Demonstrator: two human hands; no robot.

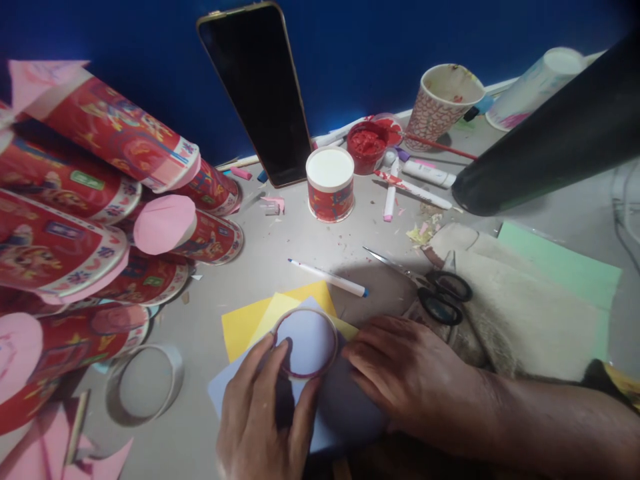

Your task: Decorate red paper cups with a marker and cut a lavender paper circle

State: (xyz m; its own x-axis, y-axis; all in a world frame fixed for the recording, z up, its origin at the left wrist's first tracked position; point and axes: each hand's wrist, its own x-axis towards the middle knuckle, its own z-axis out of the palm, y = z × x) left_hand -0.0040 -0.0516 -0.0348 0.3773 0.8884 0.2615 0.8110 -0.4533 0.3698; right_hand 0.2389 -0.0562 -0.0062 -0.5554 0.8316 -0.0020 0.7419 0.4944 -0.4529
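Observation:
My left hand (265, 407) grips a thin reddish-rimmed ring (334, 347), fingers on its left side and thumb at its lower edge. The ring lies flat on a sheet of light blue paper (325, 427). Beneath the blue sheet, yellow paper (235, 330) and a paler yellow piece (267, 317) stick out at the back. My right hand (400, 367) rests on the right part of the blue paper, close beside the ring. Its fingers are bent and pressed together; whatever they may hold is hidden. Behind the papers lies a white marker (327, 277) with blue ends.
Red printed paper cups (115, 133) are stacked at left, above a white cardboard ring (173, 380). A phone (260, 100) leans on the blue wall beside a short lidded cup (330, 190). Scissors (443, 300) lie right, below a black cylinder (550, 127). Red paint (367, 143) stands behind.

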